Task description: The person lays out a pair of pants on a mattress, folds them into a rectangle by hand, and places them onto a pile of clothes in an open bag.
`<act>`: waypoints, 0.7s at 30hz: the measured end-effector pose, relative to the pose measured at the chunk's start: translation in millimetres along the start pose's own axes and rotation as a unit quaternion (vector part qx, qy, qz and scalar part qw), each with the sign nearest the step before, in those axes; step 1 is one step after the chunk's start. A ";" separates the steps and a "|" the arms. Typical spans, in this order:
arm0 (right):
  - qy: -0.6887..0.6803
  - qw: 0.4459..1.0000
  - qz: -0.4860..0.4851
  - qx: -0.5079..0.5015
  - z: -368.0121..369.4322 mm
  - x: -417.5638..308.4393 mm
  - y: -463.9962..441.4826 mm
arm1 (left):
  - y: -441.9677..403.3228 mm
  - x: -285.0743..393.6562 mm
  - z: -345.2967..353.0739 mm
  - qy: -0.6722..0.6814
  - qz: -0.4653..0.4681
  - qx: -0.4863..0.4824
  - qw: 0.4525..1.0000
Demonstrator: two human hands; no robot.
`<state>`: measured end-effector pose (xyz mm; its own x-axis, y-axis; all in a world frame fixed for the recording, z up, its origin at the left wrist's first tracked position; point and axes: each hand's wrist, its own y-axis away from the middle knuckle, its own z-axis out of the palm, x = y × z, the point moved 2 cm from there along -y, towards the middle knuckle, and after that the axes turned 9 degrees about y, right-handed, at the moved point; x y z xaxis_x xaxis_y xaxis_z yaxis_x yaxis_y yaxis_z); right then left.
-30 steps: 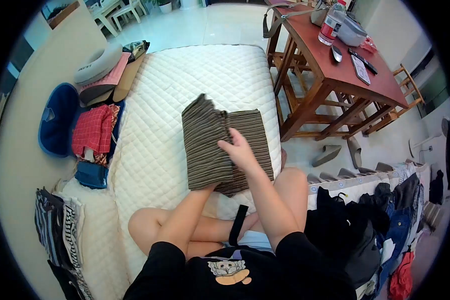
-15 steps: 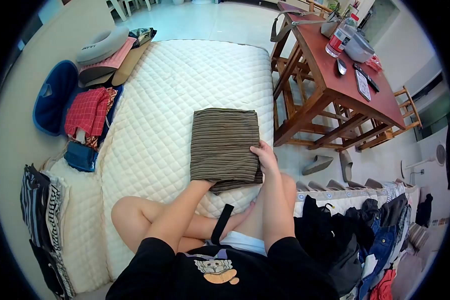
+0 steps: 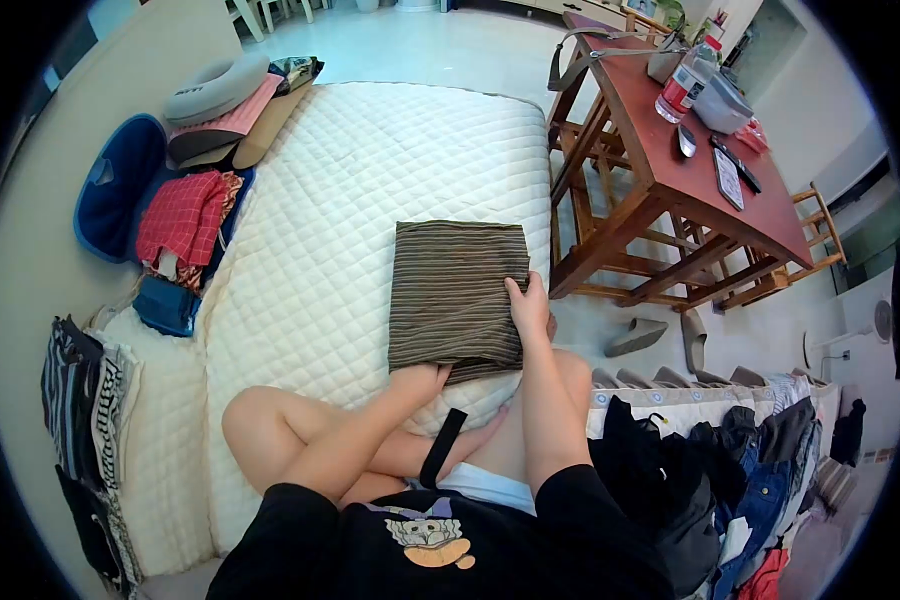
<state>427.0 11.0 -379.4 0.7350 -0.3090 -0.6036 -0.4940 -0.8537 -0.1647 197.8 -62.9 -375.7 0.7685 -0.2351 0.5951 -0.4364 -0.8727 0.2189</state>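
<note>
A brown garment with thin pale stripes (image 3: pixel 458 290) lies folded into a square on the white quilted mattress (image 3: pixel 320 190), in front of my crossed legs. At its near edge, my left hand (image 3: pixel 422 381) has the fingers closed at the lower layer, with the tips partly hidden by the cloth. My right hand (image 3: pixel 531 308) pinches the right edge, the thumb on top and the other fingers out of sight beneath. Some loose fabric sticks out below the near fold.
Left of me are an open blue case (image 3: pixel 120 200) with a red checked cloth (image 3: pixel 182 215), a grey neck pillow (image 3: pixel 216 88) and striped clothes (image 3: pixel 72 385). To the right stand a red-brown table (image 3: pixel 660 150) and a heap of dark clothes (image 3: pixel 670 460).
My left hand has drawn partly out from beneath the near edge, showing more of its back and fingers. My right hand stays at the right edge. The whole view has shifted slightly.
</note>
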 end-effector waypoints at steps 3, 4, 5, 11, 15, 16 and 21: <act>0.029 1.000 -0.007 0.005 -0.5 12.4 -1.2 | 36.1 -0.7 -18.4 0.140 0.118 0.165 0.969; 0.030 1.000 0.002 -0.008 -0.8 20.8 -4.1 | 39.4 -5.6 -27.2 0.207 0.103 0.212 0.950; -0.040 0.992 0.071 -0.101 0.6 31.6 -10.0 | 41.7 -11.8 -36.3 0.272 0.086 0.257 0.923; -0.162 0.958 0.064 -0.229 -17.3 26.4 11.1 | -3.6 -73.0 -45.3 0.587 -0.189 0.164 0.770; -0.253 0.914 0.094 -0.303 -21.9 17.4 21.3 | -22.9 -86.5 -29.5 0.449 -0.090 0.118 0.881; -0.292 0.893 0.116 -0.321 -22.0 12.6 24.9 | -24.1 -84.8 -41.2 0.444 -0.104 0.097 0.885; -0.462 0.804 0.198 -0.317 -15.6 -45.3 106.4 | -14.1 -79.2 -151.3 0.425 -0.102 0.171 0.883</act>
<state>348.5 -72.4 -357.4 -0.2261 -0.4160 -0.8808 -0.0522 -0.8977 0.4374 72.3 32.7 -309.0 0.1231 0.2210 0.9675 -0.0519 -0.9721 0.2286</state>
